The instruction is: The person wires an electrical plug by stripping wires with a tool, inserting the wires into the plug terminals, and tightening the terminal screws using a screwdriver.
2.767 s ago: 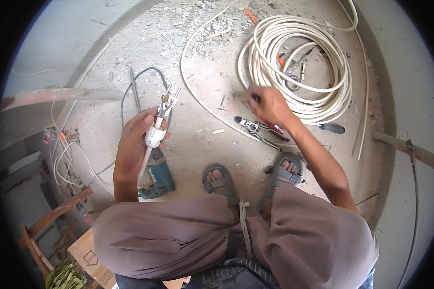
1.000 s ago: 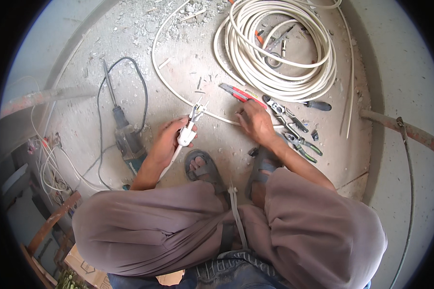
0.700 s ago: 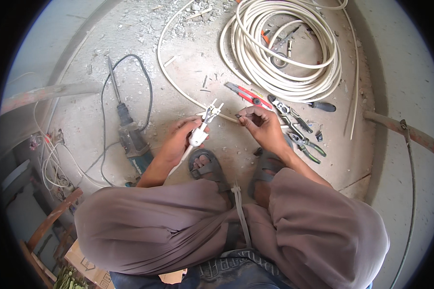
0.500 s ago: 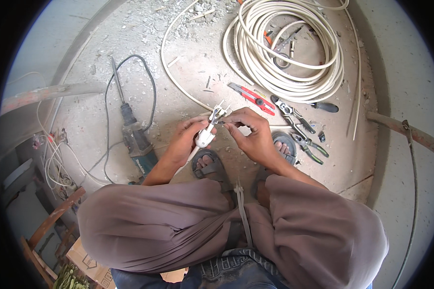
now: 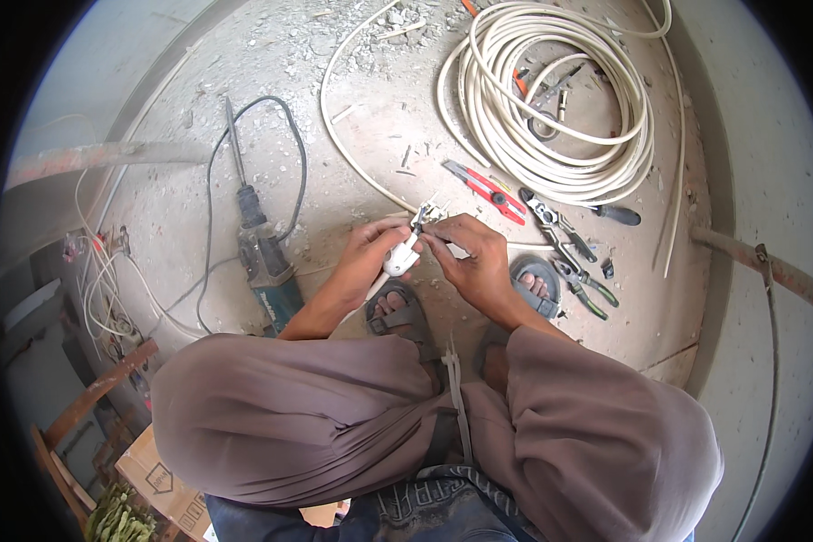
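Note:
A white plug-like electrical fitting [image 5: 397, 262] is held in my left hand [image 5: 363, 262], its fingers and thumb wrapped round the upper part. Out of its lower end runs a white cable, partly hidden by my wrist. At its upper end are bared wires and small white parts [image 5: 427, 214], too fine to tell apart. My right hand [image 5: 476, 264] has thumb and forefinger closed together against this end; what they pinch is hidden. A long white cable [image 5: 339, 149] on the floor leads up to the same spot.
A coil of white cable [image 5: 479, 108] lies far right. Near it are a red utility knife [image 5: 486, 191], wire strippers [image 5: 546, 217], green-handled pliers [image 5: 587, 287] and a screwdriver [image 5: 618, 215]. A corded demolition hammer [image 5: 266, 257] lies left. Rubble [image 5: 289, 45] covers the far floor. My sandalled feet flank the work.
The whole view has shifted slightly, moving the floor things rightward. My left fingers now show beneath the fitting, and my right fingertips stay at its wire end.

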`<state>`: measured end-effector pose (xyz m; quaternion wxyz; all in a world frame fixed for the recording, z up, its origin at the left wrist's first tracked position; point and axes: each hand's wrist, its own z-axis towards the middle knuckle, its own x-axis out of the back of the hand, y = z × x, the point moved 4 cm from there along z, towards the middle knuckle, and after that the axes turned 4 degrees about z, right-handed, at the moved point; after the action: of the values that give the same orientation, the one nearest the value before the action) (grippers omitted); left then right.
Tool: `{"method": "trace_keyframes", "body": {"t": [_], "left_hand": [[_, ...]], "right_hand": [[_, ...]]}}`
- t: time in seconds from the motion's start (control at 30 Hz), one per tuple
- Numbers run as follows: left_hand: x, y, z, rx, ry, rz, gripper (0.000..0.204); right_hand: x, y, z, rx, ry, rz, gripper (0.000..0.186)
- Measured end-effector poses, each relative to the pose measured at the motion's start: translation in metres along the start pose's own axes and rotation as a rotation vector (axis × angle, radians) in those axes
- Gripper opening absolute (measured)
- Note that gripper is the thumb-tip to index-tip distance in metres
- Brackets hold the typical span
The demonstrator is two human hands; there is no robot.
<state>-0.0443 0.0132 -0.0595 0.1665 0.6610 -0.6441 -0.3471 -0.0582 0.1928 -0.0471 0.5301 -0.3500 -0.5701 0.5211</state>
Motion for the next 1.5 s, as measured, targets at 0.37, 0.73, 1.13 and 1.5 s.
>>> {"method": "trace_keyframes", "body": {"t": [0.37,0.73,1.13,1.5], "left_hand": [[0.0,-0.002,0.003,-0.006,0.067,0.206,0.04],[-0.001,-0.003,0.003,-0.007,0.108,0.269,0.042],[-0.002,0.004,-0.005,-0.041,0.13,0.305,0.039],[-0.008,-0.001,-0.009,-0.117,0.172,0.364,0.035]], "right_hand": [[0.007,0.001,-0.003,-0.01,-0.006,0.023,0.018],[0.064,0.088,-0.005,0.052,-0.176,-0.64,0.022],[0.047,0.108,-0.001,0.188,-0.251,-0.816,0.018],[0.051,0.1,0.005,0.292,-0.38,-0.842,0.021]]}}
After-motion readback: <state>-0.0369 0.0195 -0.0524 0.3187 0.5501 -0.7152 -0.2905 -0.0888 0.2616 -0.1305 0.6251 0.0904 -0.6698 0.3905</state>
